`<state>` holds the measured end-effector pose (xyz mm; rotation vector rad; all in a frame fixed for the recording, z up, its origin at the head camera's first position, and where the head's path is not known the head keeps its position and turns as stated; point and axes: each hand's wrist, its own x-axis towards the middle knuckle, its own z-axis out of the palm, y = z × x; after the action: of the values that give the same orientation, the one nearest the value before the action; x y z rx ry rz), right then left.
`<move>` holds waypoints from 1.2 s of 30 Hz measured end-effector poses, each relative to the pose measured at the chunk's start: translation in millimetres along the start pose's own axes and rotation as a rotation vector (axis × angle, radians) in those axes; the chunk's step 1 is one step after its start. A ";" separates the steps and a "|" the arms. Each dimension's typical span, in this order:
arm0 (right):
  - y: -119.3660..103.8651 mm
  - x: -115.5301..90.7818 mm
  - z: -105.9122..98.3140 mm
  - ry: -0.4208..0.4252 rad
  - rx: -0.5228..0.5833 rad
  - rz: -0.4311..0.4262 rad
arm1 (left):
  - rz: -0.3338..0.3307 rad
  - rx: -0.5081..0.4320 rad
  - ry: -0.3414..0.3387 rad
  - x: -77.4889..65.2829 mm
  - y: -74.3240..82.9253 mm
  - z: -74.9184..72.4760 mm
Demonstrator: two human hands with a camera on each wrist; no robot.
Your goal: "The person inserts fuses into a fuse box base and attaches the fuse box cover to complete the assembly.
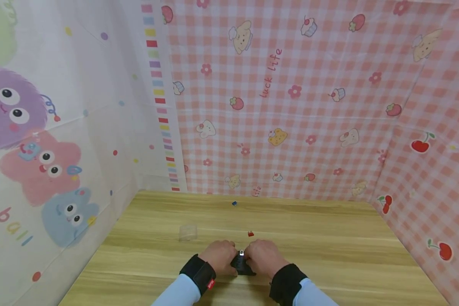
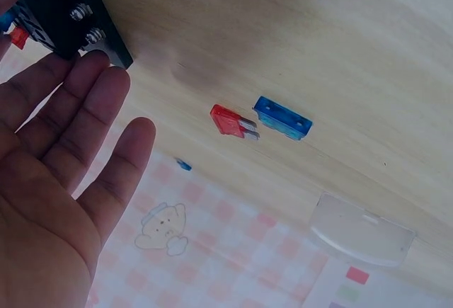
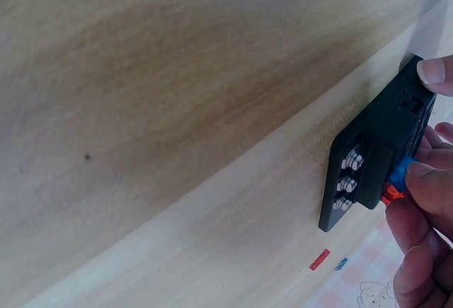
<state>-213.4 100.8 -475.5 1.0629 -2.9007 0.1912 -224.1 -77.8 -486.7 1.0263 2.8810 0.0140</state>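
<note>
A black fuse block (image 1: 242, 265) is between both hands at the front of the table, tilted in the wrist views. My left hand (image 1: 221, 257) grips it, with a thumb on one end and fingers beneath. Pinched between thumb and fingers of my right hand (image 1: 267, 258) is a blue blade fuse (image 3: 398, 173), at the block's face; how far it is seated cannot be told. Beside it shows a red blade fuse (image 3: 391, 194), partly hidden by fingers. Several metal screw terminals (image 3: 347, 184) line the block's edge.
Beyond the hands lie a loose red blade fuse (image 2: 230, 122), a blue blade fuse (image 2: 283, 118) near it, and a small blue piece (image 1: 234, 203) farther back. A clear plastic cover (image 1: 188, 233) rests to the left. Patterned cloth (image 1: 275, 106) encloses the wooden table (image 1: 329, 238).
</note>
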 end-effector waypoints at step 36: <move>25.3 -10.3 -18.5 0.072 0.032 0.173 | -0.094 0.012 0.012 -8.7 -5.7 -28.1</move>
<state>-221.8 129.0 -460.6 0.7909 -2.9324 0.2777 -223.2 -87.1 -458.3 0.8945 2.9408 -0.0036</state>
